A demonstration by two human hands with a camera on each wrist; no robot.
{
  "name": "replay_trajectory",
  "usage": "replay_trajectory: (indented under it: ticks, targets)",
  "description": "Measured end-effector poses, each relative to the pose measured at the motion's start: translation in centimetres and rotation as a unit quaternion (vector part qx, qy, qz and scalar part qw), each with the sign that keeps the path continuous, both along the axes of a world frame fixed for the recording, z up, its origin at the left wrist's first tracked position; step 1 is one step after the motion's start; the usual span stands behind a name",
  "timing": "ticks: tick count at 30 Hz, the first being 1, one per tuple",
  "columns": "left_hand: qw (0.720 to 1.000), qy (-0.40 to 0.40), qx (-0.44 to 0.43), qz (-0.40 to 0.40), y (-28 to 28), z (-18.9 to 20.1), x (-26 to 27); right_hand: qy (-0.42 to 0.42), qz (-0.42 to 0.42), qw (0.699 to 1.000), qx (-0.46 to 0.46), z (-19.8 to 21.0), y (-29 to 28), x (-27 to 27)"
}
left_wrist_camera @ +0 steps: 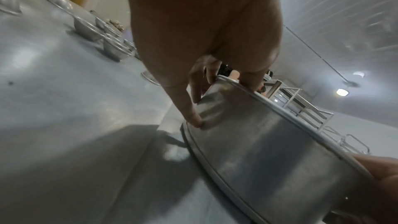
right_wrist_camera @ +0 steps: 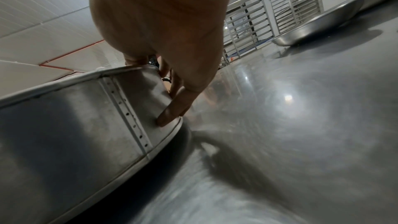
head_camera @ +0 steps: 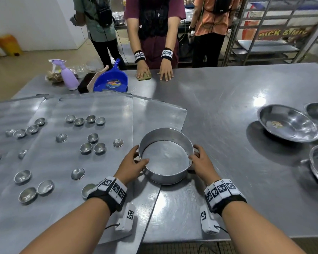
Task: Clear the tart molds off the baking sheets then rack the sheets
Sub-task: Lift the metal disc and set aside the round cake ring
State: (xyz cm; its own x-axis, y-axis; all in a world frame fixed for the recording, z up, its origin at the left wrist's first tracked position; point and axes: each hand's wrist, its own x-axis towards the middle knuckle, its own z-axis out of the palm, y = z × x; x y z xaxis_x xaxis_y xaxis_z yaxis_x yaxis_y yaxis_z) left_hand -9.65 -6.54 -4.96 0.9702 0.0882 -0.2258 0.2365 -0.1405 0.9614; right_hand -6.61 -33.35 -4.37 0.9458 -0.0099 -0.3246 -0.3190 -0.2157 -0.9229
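Both my hands hold an empty round metal pan (head_camera: 166,158), lifted slightly over the right edge of the baking sheets. My left hand (head_camera: 134,162) grips its left wall, thumb over the rim; in the left wrist view the fingers (left_wrist_camera: 189,108) press the pan's wall (left_wrist_camera: 269,142). My right hand (head_camera: 200,162) grips the right wall, and its fingers (right_wrist_camera: 176,106) lie on the pan (right_wrist_camera: 75,122). Several small tart molds (head_camera: 85,148) are scattered over the flat baking sheets (head_camera: 53,162) on the left.
Wide steel bowls (head_camera: 288,123) stand at the table's right side. A blue dustpan (head_camera: 111,79), a brush and a purple spray bottle (head_camera: 69,75) sit at the far left. A person's hands (head_camera: 154,72) rest on the far edge. A sheet rack (head_camera: 275,30) stands behind.
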Motion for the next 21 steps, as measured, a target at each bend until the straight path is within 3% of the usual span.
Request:
replay_trajectory:
  ticks: [10,15,21]
  targets:
    - [0.987,-0.032,0.006,-0.158,-8.9,0.7,1.7,-0.021,-0.132,0.991,0.022,-1.2,-9.2,-3.6]
    - [0.985,-0.038,0.016,-0.17,-9.9,0.1,1.8,0.01,-0.139,0.987,0.076,-0.8,-10.0,-4.6]
    - [0.984,-0.018,-0.016,-0.175,-12.0,-1.0,2.0,-0.013,-0.129,0.991,0.036,-1.3,-12.6,-5.4]
